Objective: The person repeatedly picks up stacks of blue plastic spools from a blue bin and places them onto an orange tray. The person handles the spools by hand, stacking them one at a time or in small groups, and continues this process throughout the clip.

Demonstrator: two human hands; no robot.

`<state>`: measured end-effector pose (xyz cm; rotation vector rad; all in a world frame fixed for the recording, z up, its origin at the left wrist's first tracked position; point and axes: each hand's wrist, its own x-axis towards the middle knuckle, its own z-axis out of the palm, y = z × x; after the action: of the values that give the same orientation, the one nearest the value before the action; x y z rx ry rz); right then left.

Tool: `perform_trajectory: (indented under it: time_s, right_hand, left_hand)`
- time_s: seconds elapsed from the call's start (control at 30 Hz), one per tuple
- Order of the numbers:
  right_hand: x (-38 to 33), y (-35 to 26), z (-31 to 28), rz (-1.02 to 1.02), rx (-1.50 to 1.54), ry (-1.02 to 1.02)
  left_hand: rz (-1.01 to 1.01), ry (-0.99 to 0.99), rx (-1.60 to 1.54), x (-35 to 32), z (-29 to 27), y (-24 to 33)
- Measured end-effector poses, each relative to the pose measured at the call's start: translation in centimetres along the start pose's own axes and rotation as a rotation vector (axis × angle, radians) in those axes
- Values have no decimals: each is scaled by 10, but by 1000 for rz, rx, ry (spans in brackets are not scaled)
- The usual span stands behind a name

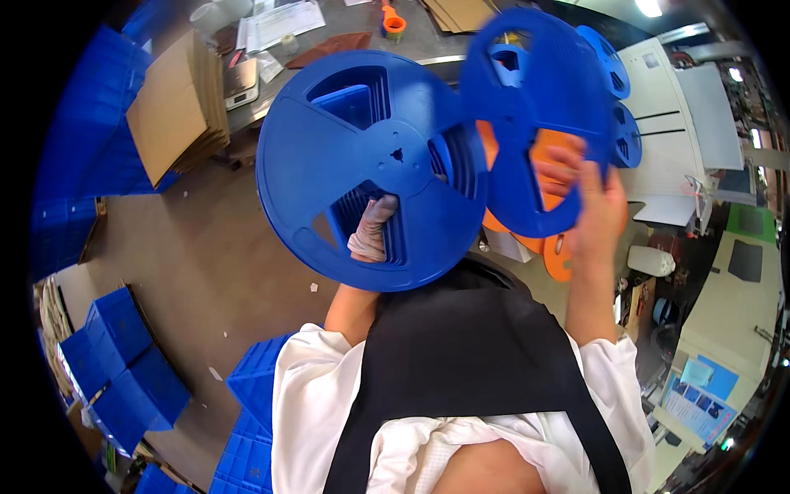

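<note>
My left hand (374, 229), in a pale glove, is closed through a lower opening of a stack of large blue plastic reels (309, 156). Several layered rims show inside the reel's cutouts, and the thumb lies against the opening's edge. To the right, my right hand (597, 198) grips another blue reel (568, 90), its fingers passing through a cutout; this reel is tilted and smeared by motion. Its edge overlaps or nearly meets the stack; whether they touch I cannot tell. Orange reels (558, 262) show behind and below it.
A grey worktable (346, 25) at the far side bears papers, a small scale (241, 82) and an orange tape-like tool (394, 25). Stacked cardboard (173, 107) and blue crates (123, 354) stand at left. More blue reels (625, 136) and pale machines (724, 305) are at right.
</note>
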<state>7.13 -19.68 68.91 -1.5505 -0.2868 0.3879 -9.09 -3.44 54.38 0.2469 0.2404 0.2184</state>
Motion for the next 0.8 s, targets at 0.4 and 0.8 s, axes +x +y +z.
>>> perform_trajectory:
  time_s: [0.4, 0.8]
  right_hand:
    - [-15, 39, -164, 41, 412, 337]
    - [-24, 32, -177, 21, 1117, -210]
  left_hand:
    - [80, -182, -489, -12, 1, -2]
    - [120, -89, -310, -59, -58, 20]
